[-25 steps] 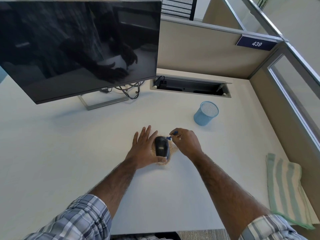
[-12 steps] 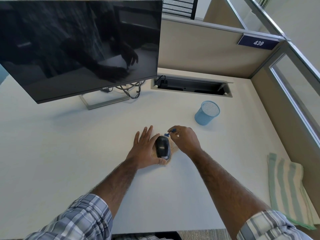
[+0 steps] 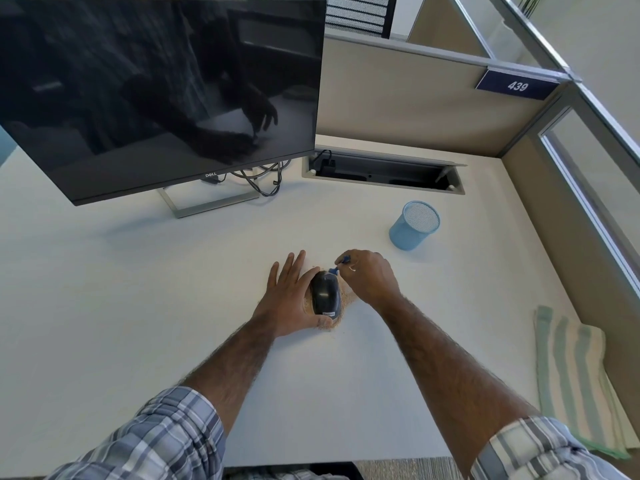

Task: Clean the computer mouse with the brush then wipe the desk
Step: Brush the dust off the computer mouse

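Computer mouse (image 3: 325,294) sits near the middle of a white desk (image 3: 138,306), in a small scatter of sandy crumbs (image 3: 346,301), as a person works on it with a small blue brush (image 3: 335,270). The left hand (image 3: 287,299) lies flat beside the mouse, thumb hooked round its near end and forefinger against its left flank, the other fingers splayed straight on the desk. The hold appears meant to stop the light mouse from skidding under the strokes. The right hand (image 3: 369,278) is curled, knuckles up, pinching the brush between thumb and forefinger so that the bristles meet the far right corner of the mouse, by the buttons. Both forearms reach in from the near edge, plaid sleeves rolled up. A folded green-striped cloth (image 3: 575,375) waits at the desk's right edge, well apart from the work, likely for the wiping that is not yet begun. A blue mesh pen cup (image 3: 414,225) stands beyond the right hand, and a dark monitor (image 3: 156,91) hangs over the far left.
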Demonstrator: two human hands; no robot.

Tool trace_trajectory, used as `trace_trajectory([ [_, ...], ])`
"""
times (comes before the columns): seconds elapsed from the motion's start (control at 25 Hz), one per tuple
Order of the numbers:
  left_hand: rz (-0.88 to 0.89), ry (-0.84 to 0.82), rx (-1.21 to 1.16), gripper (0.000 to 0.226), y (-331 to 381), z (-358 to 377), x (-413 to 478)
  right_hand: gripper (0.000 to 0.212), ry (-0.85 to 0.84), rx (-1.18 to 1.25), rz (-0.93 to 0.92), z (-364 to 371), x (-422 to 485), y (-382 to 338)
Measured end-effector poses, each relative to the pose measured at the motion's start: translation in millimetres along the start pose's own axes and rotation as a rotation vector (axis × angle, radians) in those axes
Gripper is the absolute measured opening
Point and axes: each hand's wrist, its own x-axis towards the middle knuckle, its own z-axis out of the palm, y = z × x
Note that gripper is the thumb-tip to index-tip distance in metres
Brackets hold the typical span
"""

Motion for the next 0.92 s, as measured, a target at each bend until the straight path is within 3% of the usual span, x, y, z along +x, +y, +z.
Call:
trace_trajectory([
  [0.32,-0.007,-0.014,-0.015,0.119,1,0,0,0.021,0.076,0.041,0.053,3,-9,8],
  [0.48,-0.003,-0.01,-0.003,0.12,2,-1,0,0.019,0.001,0.095,-0.026,0,-8,3],
  [0.84,-0.001,-0.01,-0.006,0.119,0,0,1,0.022,0.016,0.018,0.109,-9,-1,1],
  [0.92,-0.006,-0.01,-0.004,0.119,-1,0,1,0.022,0.05,0.096,0.125,-10,-4,4],
])
